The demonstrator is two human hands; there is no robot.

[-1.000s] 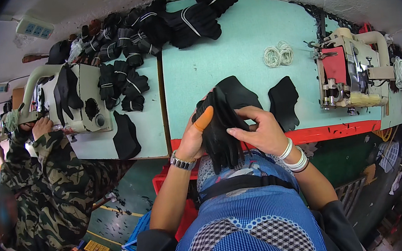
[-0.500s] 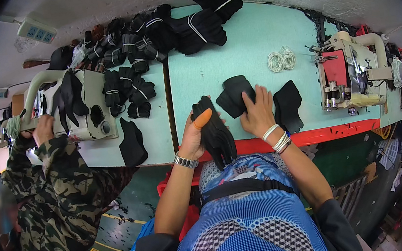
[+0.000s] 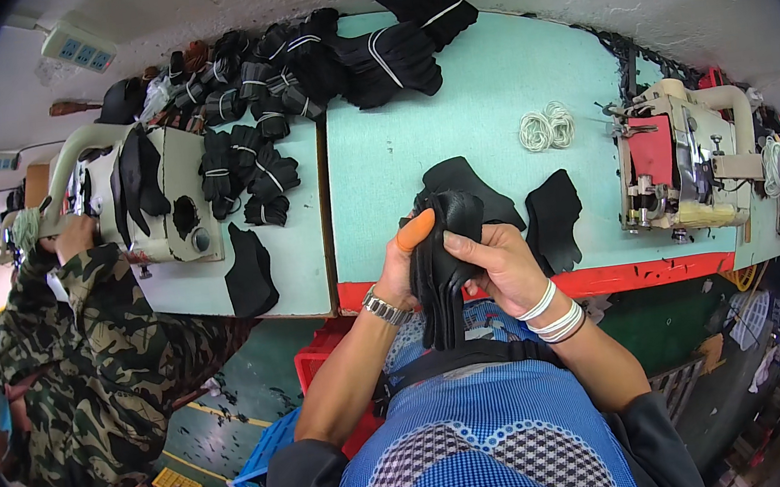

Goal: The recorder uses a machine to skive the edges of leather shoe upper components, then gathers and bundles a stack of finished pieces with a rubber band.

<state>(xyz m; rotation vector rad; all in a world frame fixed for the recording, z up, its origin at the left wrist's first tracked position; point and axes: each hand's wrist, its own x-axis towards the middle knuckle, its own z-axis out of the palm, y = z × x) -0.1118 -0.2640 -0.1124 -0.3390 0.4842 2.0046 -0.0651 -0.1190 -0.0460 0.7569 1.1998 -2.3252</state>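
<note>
My left hand (image 3: 400, 264) is closed round a stack of black, leather-like cut pieces (image 3: 440, 301), held upright over the table's front edge. An orange cover sits on its thumb. The fingers of my right hand (image 3: 507, 268) pinch the upper right side of the same stack, thumb on the front. Just behind the stack, a loose black piece (image 3: 472, 185) lies on the table, partly hidden by my hands. To the right of my right hand lie a few overlapping black cut pieces (image 3: 553, 223).
White cord coils (image 3: 546, 129) lie near a sewing machine (image 3: 682, 159) at right. Tied black bundles (image 3: 387, 59) cover the back and left. A co-worker in camouflage sleeves (image 3: 101, 308) works at another machine (image 3: 165, 193). Red edging (image 3: 628, 277) runs along the table front.
My right hand has left the black pieces on the table and come to the stack in my left hand. The stack is now more upright and nearer the table pieces.
</note>
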